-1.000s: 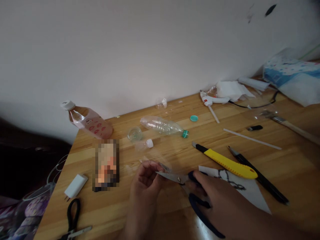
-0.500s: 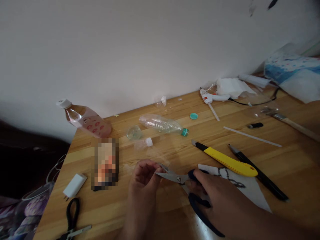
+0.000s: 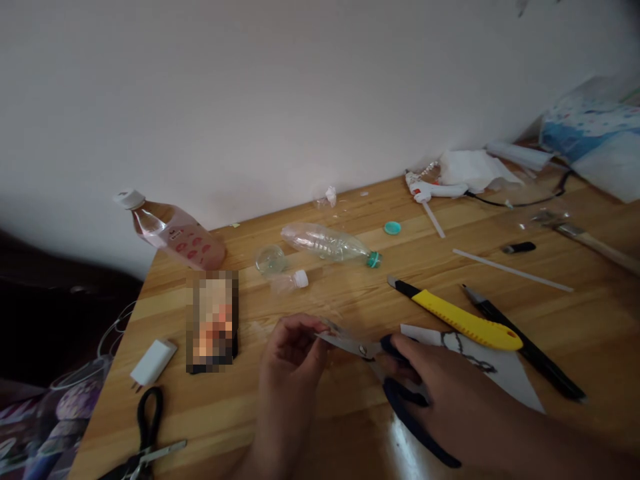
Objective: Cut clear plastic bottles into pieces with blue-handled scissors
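Observation:
My right hand [image 3: 450, 393] has its fingers through the dark blue handles of a pair of scissors [image 3: 345, 345]. The blades point left, and their tips reach the fingers of my left hand [image 3: 293, 367]. My left thumb and fingers are pinched together on what looks like a small piece of clear plastic, mostly hidden by the fingers and blades. Under and beyond my right hand lies white paper [image 3: 510, 380] with a dark drawn outline. A yellow utility knife [image 3: 465, 320] and a black pen [image 3: 530, 350] rest by it.
Farther back lie a clear plastic bottle [image 3: 327, 243], a cut bottle neck [image 3: 299, 280], a teal cap [image 3: 393, 228] and a glue gun [image 3: 435, 191]. At left are a pink drink bottle [image 3: 187, 240], a blurred-out phone [image 3: 213, 320], a white charger [image 3: 154, 363] and black-handled scissors [image 3: 150, 417].
The scissor blades have come closer together at my left fingertips. Both hands keep their hold, and the whole view has shifted slightly.

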